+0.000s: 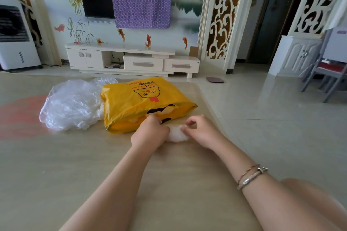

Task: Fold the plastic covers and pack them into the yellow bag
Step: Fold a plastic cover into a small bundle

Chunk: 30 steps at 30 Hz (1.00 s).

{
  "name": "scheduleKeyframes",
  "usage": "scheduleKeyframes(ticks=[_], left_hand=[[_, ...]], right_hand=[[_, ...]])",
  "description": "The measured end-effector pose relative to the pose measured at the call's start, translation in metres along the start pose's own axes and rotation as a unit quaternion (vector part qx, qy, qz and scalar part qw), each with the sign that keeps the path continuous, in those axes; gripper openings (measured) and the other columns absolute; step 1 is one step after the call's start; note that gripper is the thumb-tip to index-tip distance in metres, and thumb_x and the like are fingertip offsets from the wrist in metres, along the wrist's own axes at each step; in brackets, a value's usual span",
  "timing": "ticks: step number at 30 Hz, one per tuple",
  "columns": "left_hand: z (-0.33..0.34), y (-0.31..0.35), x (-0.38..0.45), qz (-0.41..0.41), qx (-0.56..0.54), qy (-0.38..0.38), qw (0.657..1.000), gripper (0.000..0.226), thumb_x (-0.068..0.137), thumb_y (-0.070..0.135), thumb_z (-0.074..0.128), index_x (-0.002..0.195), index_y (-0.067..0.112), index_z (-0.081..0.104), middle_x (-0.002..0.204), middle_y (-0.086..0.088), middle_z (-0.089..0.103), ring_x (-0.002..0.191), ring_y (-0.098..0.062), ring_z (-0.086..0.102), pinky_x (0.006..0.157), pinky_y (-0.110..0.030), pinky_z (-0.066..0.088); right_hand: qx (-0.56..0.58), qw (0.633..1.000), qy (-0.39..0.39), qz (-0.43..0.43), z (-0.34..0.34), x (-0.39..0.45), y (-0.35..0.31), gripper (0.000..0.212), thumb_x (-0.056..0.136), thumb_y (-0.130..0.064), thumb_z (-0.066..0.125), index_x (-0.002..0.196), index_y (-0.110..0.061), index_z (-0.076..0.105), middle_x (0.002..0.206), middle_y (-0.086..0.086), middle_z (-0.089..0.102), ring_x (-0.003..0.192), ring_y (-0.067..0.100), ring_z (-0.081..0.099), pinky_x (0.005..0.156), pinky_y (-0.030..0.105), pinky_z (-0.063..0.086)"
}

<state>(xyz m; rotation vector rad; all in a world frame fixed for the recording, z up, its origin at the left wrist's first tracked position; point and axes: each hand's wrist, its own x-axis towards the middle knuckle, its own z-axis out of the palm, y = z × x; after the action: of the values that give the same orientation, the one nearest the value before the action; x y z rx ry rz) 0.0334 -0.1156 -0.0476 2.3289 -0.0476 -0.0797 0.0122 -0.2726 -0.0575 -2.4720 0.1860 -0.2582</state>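
Note:
A yellow bag [139,103] with a cartoon face lies flat on the beige table, its opening toward me, with pale plastic showing inside. Just in front of the opening, a small bundled white plastic cover [176,134] rests on the table. My left hand [150,133] grips its left end, fingers closed, touching the bag's opening edge. On the bundle's right end, my right hand [199,129] pinches the plastic with curled fingers. A loose heap of clear plastic covers [73,105] lies left of the bag.
The table [56,174] ends close to the right of my right hand; tiled floor lies beyond. A grey chair [326,69] stands at the far right. A white TV cabinet [131,60] and an air cooler [16,43] stand behind the table.

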Motion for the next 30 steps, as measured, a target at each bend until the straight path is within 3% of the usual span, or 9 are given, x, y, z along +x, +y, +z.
scheduleKeyframes(ticks=[5, 10, 14, 16, 19, 22, 25, 27, 30], left_hand=[[-0.009, -0.002, 0.003, 0.001, -0.06, -0.045, 0.997, 0.037, 0.086, 0.022, 0.063, 0.122, 0.015, 0.056, 0.072, -0.003, 0.064, 0.069, -0.02, 0.063, 0.069, -0.026, 0.051], [-0.036, -0.015, -0.018, -0.003, -0.314, -0.098, 0.944, 0.025, 0.09, 0.027, 0.066, 0.113, 0.015, 0.063, 0.087, -0.003, 0.074, 0.058, -0.009, 0.065, 0.052, -0.019, 0.045], [-0.056, -0.04, -0.026, 0.073, -0.307, -0.025, 0.948, 0.009, 0.09, 0.019, 0.067, 0.097, 0.016, 0.069, 0.084, 0.0, 0.076, 0.056, -0.003, 0.058, 0.056, -0.017, 0.041], [-0.063, -0.052, -0.024, 0.118, -0.209, 0.105, 0.965, 0.005, 0.085, 0.02, 0.07, 0.088, 0.022, 0.068, 0.081, 0.004, 0.072, 0.057, -0.001, 0.052, 0.056, -0.016, 0.04], [-0.075, -0.072, -0.018, 0.103, -0.019, 0.223, 0.969, 0.025, 0.081, 0.03, 0.073, 0.101, 0.025, 0.059, 0.097, 0.01, 0.06, 0.094, -0.017, 0.053, 0.079, -0.032, 0.041], [-0.086, -0.089, -0.011, 0.054, 0.002, 0.189, 0.98, 0.033, 0.08, 0.037, 0.072, 0.105, 0.027, 0.054, 0.104, 0.007, 0.056, 0.106, -0.024, 0.051, 0.091, -0.037, 0.037], [-0.088, -0.092, -0.009, 0.068, -0.048, 0.196, 0.977, 0.016, 0.081, 0.026, 0.068, 0.088, 0.031, 0.055, 0.09, 0.011, 0.063, 0.095, -0.021, 0.058, 0.087, -0.038, 0.043], [-0.088, -0.091, -0.01, 0.077, -0.074, 0.218, 0.97, 0.014, 0.08, 0.021, 0.066, 0.082, 0.03, 0.055, 0.083, 0.012, 0.063, 0.09, -0.02, 0.059, 0.086, -0.039, 0.045], [-0.088, -0.091, -0.008, 0.086, -0.102, 0.24, 0.962, 0.015, 0.08, 0.018, 0.064, 0.08, 0.031, 0.056, 0.08, 0.013, 0.063, 0.087, -0.018, 0.06, 0.086, -0.039, 0.046]], right_hand=[[0.088, 0.995, -0.034, -0.017, -0.006, -0.002, -0.003, 0.009, 0.089, -0.019, 0.064, 0.085, -0.019, 0.056, 0.084, -0.006, 0.057, 0.083, 0.014, 0.054, 0.066, 0.023, 0.04], [0.196, 0.981, -0.002, -0.015, -0.012, -0.011, -0.006, 0.019, 0.093, -0.009, 0.055, 0.09, -0.023, 0.044, 0.078, 0.0, 0.055, 0.063, 0.01, 0.051, 0.063, 0.025, 0.039], [0.209, 0.977, -0.005, -0.046, -0.011, -0.022, -0.012, 0.015, 0.096, -0.002, 0.048, 0.092, -0.017, 0.044, 0.081, 0.002, 0.052, 0.054, 0.009, 0.057, 0.063, 0.031, 0.044], [0.208, 0.976, -0.011, -0.07, -0.008, -0.025, -0.019, 0.018, 0.095, 0.002, 0.048, 0.086, -0.013, 0.05, 0.086, 0.003, 0.051, 0.058, 0.011, 0.058, 0.06, 0.029, 0.046], [0.213, 0.971, -0.031, -0.102, 0.003, -0.021, -0.037, 0.022, 0.092, 0.005, 0.052, 0.086, -0.014, 0.059, 0.094, 0.001, 0.057, 0.071, 0.011, 0.06, 0.066, 0.024, 0.051], [0.193, 0.967, -0.069, -0.15, 0.023, -0.011, -0.059, 0.024, 0.093, -0.002, 0.056, 0.096, -0.024, 0.066, 0.108, -0.003, 0.064, 0.088, 0.01, 0.06, 0.082, 0.021, 0.049], [0.138, 0.964, -0.109, -0.197, 0.046, -0.002, -0.08, 0.029, 0.096, -0.009, 0.054, 0.112, -0.029, 0.065, 0.123, -0.007, 0.059, 0.112, 0.002, 0.054, 0.097, 0.014, 0.04], [0.096, 0.962, -0.114, -0.228, 0.061, 0.006, -0.093, 0.03, 0.098, -0.012, 0.052, 0.126, -0.02, 0.061, 0.131, -0.009, 0.054, 0.122, 0.0, 0.048, 0.104, 0.011, 0.032], [0.002, 0.96, -0.123, -0.251, 0.083, 0.022, -0.113, 0.03, 0.1, -0.027, 0.048, 0.126, -0.017, 0.061, 0.133, -0.004, 0.055, 0.122, 0.009, 0.049, 0.108, 0.023, 0.036]])
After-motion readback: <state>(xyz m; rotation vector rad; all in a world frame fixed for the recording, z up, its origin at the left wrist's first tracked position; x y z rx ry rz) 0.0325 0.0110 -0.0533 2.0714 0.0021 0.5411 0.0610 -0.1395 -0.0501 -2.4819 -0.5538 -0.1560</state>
